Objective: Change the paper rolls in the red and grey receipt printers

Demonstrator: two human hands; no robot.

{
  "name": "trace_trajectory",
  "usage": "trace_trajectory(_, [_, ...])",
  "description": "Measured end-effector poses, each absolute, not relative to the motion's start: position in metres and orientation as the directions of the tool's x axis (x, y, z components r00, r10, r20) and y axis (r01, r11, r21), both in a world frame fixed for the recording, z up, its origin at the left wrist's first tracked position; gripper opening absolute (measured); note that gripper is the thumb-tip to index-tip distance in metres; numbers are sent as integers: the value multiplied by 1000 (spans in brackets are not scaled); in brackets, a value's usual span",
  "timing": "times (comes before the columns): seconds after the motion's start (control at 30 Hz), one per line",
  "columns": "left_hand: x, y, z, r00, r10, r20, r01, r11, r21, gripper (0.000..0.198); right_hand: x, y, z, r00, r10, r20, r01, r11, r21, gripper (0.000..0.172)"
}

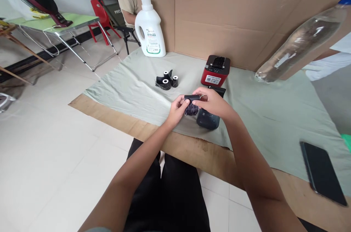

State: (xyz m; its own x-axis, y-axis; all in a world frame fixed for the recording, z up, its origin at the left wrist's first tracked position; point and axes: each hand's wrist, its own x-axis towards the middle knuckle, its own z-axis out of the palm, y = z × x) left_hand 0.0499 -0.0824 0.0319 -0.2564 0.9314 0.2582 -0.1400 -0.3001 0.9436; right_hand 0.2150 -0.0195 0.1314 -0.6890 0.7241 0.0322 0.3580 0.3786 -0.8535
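Left hand [177, 109]: grip closed on the black roll [191, 104].
Right hand [212, 102]: grip pinching the roll's top edge.
Hidden: dark printer [208, 119] partly covered by hands; roll's wrapping possibly film.

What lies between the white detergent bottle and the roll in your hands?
A cluster of small black rolls on the pale green cloth, seen in the head view.

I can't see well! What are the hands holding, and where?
A small black wrapped roll, pinched between both hands: the left hand grips its left end, the right hand its right end.
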Motion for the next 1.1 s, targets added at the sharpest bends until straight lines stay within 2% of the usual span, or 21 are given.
trace_trajectory(0.1, [50,-82,31,-230,948,221,-156,-260,953,52,214,-21,131,-682,730,51,365,400,-841,19])
trace_trajectory(0.23, [49,-81,30,-241,931,274,-226,-328,917,59,210,-20,127,-669,743,15,340,324,-883,21])
trace_trajectory(0.37, [48,-79,30,-275,917,289,-223,-353,909,58,204,-20,122,-675,738,14,273,268,-924,23])
trace_trajectory(0.47, [49,-78,26,-291,914,284,-182,-344,921,55,202,-21,119,-660,750,44,277,298,-913,21])
trace_trajectory(0.6, [55,-76,19,-287,916,281,-142,-331,933,51,205,-23,124,-557,823,110,363,360,-859,21])
trace_trajectory(0.7, [62,-73,14,-286,924,253,-122,-297,947,59,198,-12,134,-431,867,251,494,460,-738,18])
trace_trajectory(0.8, [66,-73,12,-233,943,237,-20,-248,969,51,169,21,139,-389,860,330,689,510,-516,21])
trace_trajectory(0.9, [63,-76,11,-97,964,248,157,-232,960,27,126,65,128,-414,882,225,842,465,-274,29])
trace_trajectory(0.97, [60,-79,13,35,970,242,268,-242,933,19,102,89,113,-412,901,136,891,430,-147,36])
trace_trajectory(1.1, [56,-83,18,154,966,206,373,-250,893,20,82,110,89,-438,899,-19,899,437,-45,42])
